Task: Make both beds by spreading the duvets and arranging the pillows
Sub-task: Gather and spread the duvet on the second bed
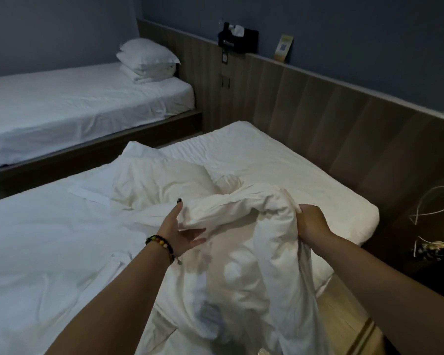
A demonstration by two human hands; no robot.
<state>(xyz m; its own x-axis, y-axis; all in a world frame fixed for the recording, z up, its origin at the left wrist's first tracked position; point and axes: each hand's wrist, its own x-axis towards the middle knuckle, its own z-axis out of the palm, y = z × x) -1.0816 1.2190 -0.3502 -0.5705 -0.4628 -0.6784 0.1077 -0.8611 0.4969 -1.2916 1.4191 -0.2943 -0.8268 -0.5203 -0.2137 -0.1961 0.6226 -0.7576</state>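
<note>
A crumpled white duvet [241,226] lies bunched on the near bed [280,160], part of it hanging over the bed's front edge. My right hand [312,222] grips a raised fold of the duvet at its right side. My left hand [181,233], with a beaded bracelet on the wrist, has straight fingers that touch the duvet's left fold. A white pillow [159,180] lies on the near bed behind the duvet. On the far bed [75,103] a white pillow [146,53] sits on top of a folded duvet [149,73] at the head end.
A wooden headboard panel [318,98] runs along the wall, with a black tissue box [239,38] and a small card [283,48] on its ledge. A dark bedside table [436,237] with white cables stands at the right. A narrow gap separates the two beds.
</note>
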